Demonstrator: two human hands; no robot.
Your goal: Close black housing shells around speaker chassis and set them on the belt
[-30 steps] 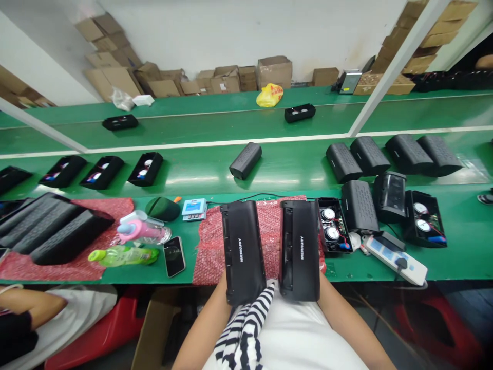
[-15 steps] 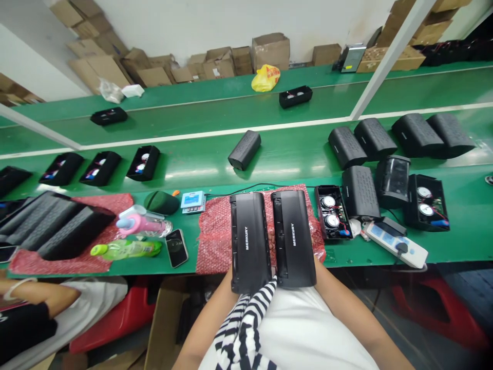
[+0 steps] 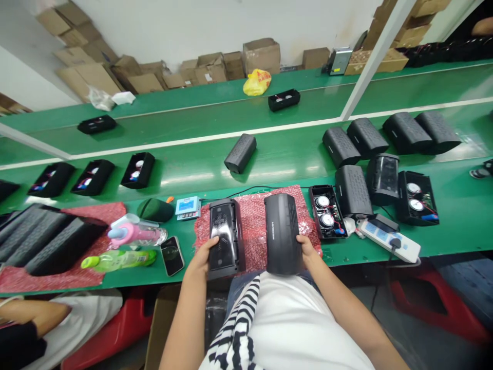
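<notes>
My left hand (image 3: 204, 253) grips the left edge of a black speaker housing (image 3: 224, 239), whose glossy face with round mesh areas is turned up. Its thumb lies over the edge; the other fingers are hidden beneath. My right hand (image 3: 307, 248) holds a second black housing (image 3: 284, 234) by its right side, with a textured surface and white lettering showing. The two housings are apart, over pink bubble wrap (image 3: 254, 226) at the bench's front edge. An open housing with two round speakers (image 3: 327, 211) lies to the right of the wrap.
A power strip (image 3: 391, 241) and several housings stand right. A blue-screened device (image 3: 188, 207), phone (image 3: 172, 255), green bottle (image 3: 119, 260) and pink bottle (image 3: 134, 234) lie left. One housing (image 3: 241, 153) rests on the green line (image 3: 192, 172). Another person's arm (image 3: 36, 314) is at lower left.
The two housings have moved apart and turned; the left now shows its glossy face, the right its textured side. My hands, mostly hidden before, now show at their outer edges. The view has shifted slightly.
</notes>
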